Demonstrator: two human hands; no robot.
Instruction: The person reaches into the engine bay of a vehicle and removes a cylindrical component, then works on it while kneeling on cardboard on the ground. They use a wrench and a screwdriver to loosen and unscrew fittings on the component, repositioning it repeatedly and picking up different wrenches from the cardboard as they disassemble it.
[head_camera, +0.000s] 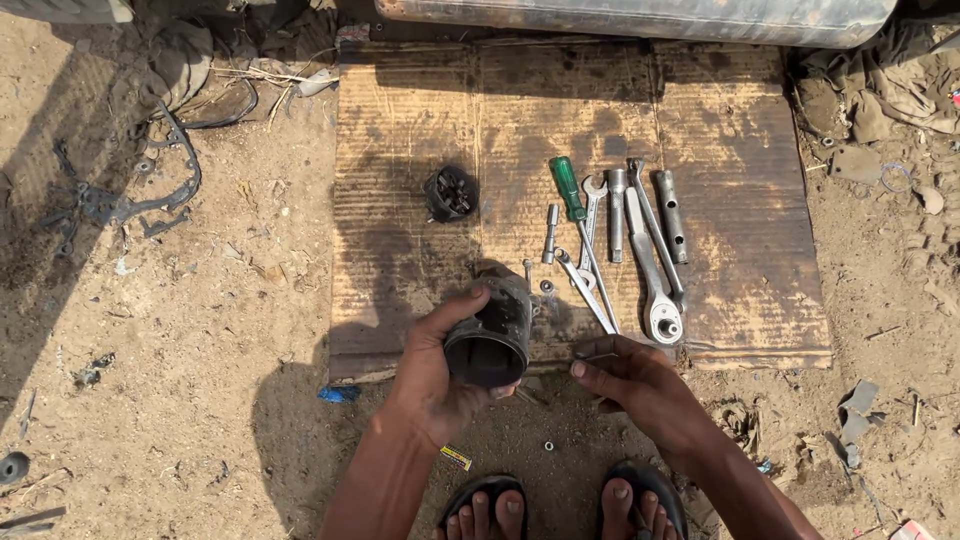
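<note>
Nearest the camera, our two sandalled feet (560, 505) rest on sandy ground. Our left hand (432, 372) wraps around a dark cylindrical metal housing (490, 335), open end facing us, held over the near edge of a worn cardboard sheet (420, 180). Our right hand (625, 375) pinches a thin metal rod (597, 355) between fingertips, just beside the housing. On the cardboard we note a green-handled screwdriver (580, 225), a ratchet wrench (655, 280), an open-end spanner (592, 215), a tube spanner (671, 215) and a small black round part (449, 193) lying apart to the left. A small nut (548, 445) lies in the dirt between hands and feet.
</note>
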